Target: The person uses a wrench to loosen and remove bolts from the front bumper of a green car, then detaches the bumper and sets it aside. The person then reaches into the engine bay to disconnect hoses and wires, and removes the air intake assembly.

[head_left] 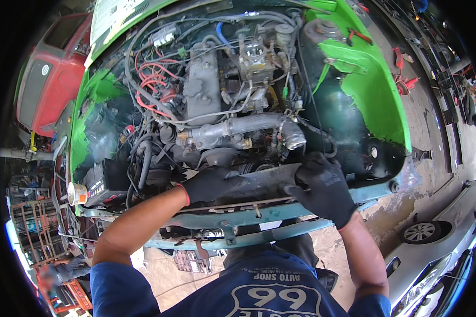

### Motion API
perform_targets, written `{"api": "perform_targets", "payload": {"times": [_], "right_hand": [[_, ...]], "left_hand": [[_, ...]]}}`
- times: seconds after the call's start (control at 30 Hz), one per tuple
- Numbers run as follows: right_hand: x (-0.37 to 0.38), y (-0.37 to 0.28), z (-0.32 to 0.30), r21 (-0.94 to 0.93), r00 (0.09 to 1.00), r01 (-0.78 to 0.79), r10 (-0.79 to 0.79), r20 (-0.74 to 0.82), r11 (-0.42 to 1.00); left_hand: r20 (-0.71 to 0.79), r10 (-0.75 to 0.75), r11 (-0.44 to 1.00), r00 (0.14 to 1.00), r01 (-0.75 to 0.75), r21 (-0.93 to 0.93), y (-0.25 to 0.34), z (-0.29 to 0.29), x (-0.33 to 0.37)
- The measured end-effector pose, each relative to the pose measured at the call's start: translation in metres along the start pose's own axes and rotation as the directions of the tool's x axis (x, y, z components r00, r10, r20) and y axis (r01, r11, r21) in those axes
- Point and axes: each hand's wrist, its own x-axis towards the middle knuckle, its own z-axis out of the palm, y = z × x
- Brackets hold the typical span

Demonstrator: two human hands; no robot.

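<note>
A dark grey curved panel (267, 181) stands between my black-gloved hands at the front of the engine bay, just behind the teal front crossmember (280, 212). My left hand (211, 185) is closed at the panel's left end, its fingertips partly hidden. At the other end, my right hand (325, 191) wraps round the panel's right edge, the thumb on the near face. Behind the panel are the engine's pulley (222, 157) and a thick grey hose (248, 125) with an open, pale-rimmed end. The panel covers part of the engine's front.
A black battery (104, 185) with a round tub (78, 193) beside it occupies the bay's front left corner. Red ignition wires (152, 84) run left of the valve cover (202, 84). Red-handled pliers (360, 36) rest on the green right fender (378, 100). A silver car (439, 253) stands at right.
</note>
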Motion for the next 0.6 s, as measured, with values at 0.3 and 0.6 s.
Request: {"api": "perform_targets", "payload": {"times": [0.3,0.6], "right_hand": [[0.009,-0.016,-0.007,-0.079,0.972,-0.224,0.217,-0.086,0.971],[0.007,-0.008,-0.005,-0.031,0.969,-0.229,0.225,-0.102,0.973]], "left_hand": [[-0.467,0.353,0.935,0.811,-0.319,0.153,-0.016,0.009,0.025],[-0.627,0.466,0.878,0.624,-0.413,0.242,-0.011,-0.008,0.017]]}}
